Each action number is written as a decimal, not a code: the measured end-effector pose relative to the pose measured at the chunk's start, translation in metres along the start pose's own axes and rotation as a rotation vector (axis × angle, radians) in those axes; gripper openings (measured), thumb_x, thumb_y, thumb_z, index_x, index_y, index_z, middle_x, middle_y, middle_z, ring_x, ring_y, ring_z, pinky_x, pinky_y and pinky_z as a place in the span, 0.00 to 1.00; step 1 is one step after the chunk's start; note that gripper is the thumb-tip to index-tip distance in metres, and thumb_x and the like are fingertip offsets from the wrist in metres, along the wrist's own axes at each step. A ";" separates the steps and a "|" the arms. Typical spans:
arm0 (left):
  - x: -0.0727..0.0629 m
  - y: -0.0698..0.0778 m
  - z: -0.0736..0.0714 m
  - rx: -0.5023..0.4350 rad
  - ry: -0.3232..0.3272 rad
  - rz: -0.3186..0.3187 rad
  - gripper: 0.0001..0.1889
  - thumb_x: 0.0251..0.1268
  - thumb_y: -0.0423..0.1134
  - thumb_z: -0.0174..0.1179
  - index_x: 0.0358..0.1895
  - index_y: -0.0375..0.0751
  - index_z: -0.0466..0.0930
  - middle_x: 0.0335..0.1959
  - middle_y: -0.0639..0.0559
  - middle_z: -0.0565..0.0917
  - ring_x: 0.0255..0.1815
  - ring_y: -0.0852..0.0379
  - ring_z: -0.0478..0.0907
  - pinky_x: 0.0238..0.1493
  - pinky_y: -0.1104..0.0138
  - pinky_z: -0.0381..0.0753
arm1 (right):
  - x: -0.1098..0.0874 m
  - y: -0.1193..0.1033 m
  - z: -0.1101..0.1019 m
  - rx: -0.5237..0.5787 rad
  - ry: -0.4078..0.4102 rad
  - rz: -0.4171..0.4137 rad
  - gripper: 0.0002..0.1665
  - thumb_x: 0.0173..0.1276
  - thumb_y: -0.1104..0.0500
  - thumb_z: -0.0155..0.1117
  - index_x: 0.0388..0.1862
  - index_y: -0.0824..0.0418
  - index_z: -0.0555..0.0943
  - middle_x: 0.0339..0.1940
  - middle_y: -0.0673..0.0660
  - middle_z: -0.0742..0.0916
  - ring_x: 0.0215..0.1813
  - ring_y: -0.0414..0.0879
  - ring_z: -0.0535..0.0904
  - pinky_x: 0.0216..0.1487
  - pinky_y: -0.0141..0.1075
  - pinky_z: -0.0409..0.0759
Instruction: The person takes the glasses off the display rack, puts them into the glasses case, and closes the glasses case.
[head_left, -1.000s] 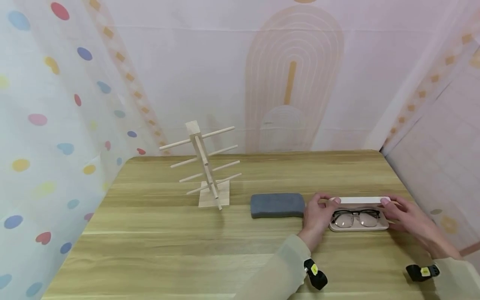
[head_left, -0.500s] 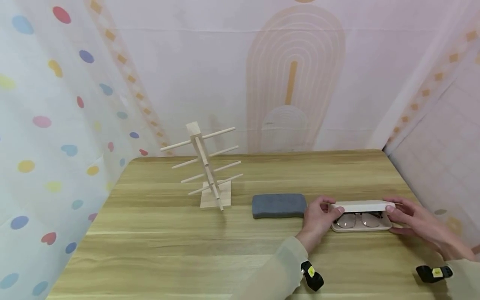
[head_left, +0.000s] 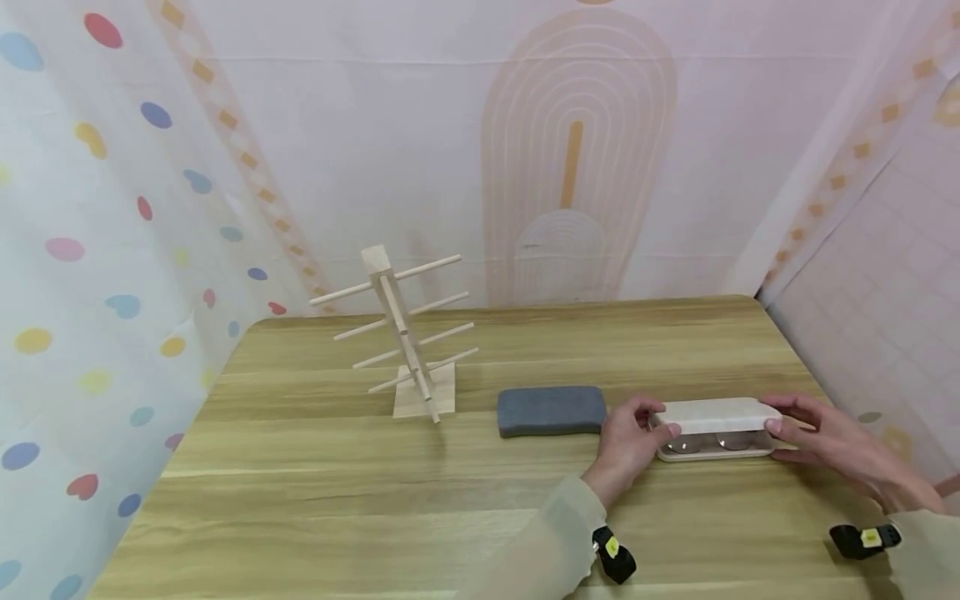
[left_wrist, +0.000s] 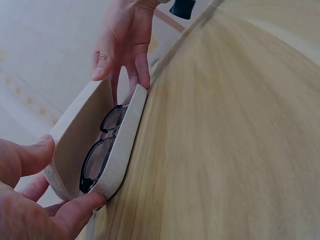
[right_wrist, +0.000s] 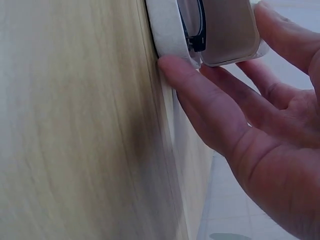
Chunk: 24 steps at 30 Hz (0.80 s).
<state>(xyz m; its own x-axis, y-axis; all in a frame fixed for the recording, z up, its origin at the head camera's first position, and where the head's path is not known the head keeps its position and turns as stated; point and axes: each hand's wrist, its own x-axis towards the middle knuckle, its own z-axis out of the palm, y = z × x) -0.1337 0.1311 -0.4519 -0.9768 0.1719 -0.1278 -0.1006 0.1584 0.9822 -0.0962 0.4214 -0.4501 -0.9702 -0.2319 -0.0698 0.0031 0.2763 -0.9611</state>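
A cream glasses case point(head_left: 716, 414) lies on the right side of the table with its lid partly lowered. Inside it rest black-rimmed glasses point(left_wrist: 97, 157); from the head view only the lower lenses show under the lid. My left hand point(head_left: 627, 442) grips the case's left end, thumb on the lid's front edge. At the opposite end my right hand point(head_left: 832, 446) holds it likewise, its thumb on the lid. In the right wrist view, one finger of the right hand point(right_wrist: 265, 125) touches the case's base close to the tabletop.
A closed grey-blue glasses case point(head_left: 551, 411) lies just left of my left hand. Farther left stands a wooden rack point(head_left: 405, 333) with several pegs sticking out. Patterned curtains point(head_left: 420, 150) hang behind and beside the wooden table point(head_left: 315, 483).
The cream case's lid has swung down toward me, from standing raised to covering most of the glasses. Both hands have stayed at the case's ends.
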 end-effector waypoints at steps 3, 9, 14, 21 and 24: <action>-0.001 -0.001 -0.001 0.040 -0.006 0.014 0.12 0.54 0.31 0.78 0.40 0.45 0.86 0.35 0.62 0.79 0.39 0.64 0.74 0.44 0.72 0.75 | 0.000 0.000 0.000 -0.026 0.011 0.007 0.17 0.80 0.68 0.56 0.64 0.58 0.75 0.55 0.41 0.79 0.51 0.39 0.83 0.47 0.41 0.89; -0.001 -0.003 -0.002 0.082 -0.024 0.051 0.13 0.54 0.31 0.78 0.41 0.45 0.86 0.36 0.62 0.80 0.41 0.63 0.75 0.46 0.72 0.76 | -0.001 0.000 0.000 -0.043 0.011 -0.009 0.19 0.78 0.70 0.57 0.65 0.62 0.75 0.55 0.38 0.80 0.51 0.38 0.83 0.47 0.42 0.89; -0.001 -0.005 -0.003 0.118 -0.027 0.076 0.14 0.54 0.31 0.78 0.41 0.45 0.85 0.35 0.61 0.80 0.39 0.63 0.75 0.44 0.73 0.75 | -0.002 0.000 0.000 -0.055 0.017 -0.001 0.20 0.78 0.70 0.58 0.66 0.68 0.73 0.55 0.38 0.80 0.51 0.39 0.83 0.48 0.42 0.88; -0.002 -0.006 -0.004 0.183 -0.028 0.111 0.14 0.53 0.32 0.79 0.41 0.45 0.85 0.34 0.62 0.80 0.38 0.64 0.75 0.44 0.74 0.74 | -0.003 -0.001 0.002 -0.127 0.044 0.021 0.27 0.76 0.69 0.61 0.68 0.81 0.66 0.54 0.38 0.80 0.49 0.37 0.84 0.47 0.38 0.88; -0.002 -0.007 -0.004 0.226 -0.028 0.138 0.14 0.53 0.33 0.80 0.41 0.45 0.85 0.34 0.62 0.80 0.38 0.65 0.75 0.44 0.74 0.74 | -0.003 -0.001 0.003 -0.146 0.049 0.016 0.28 0.75 0.69 0.62 0.68 0.81 0.66 0.53 0.37 0.81 0.50 0.35 0.84 0.46 0.37 0.88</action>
<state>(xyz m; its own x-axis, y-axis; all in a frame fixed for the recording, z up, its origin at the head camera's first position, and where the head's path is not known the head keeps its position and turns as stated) -0.1317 0.1256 -0.4581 -0.9723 0.2336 -0.0020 0.0807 0.3438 0.9356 -0.0922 0.4189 -0.4497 -0.9810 -0.1816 -0.0680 -0.0134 0.4130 -0.9106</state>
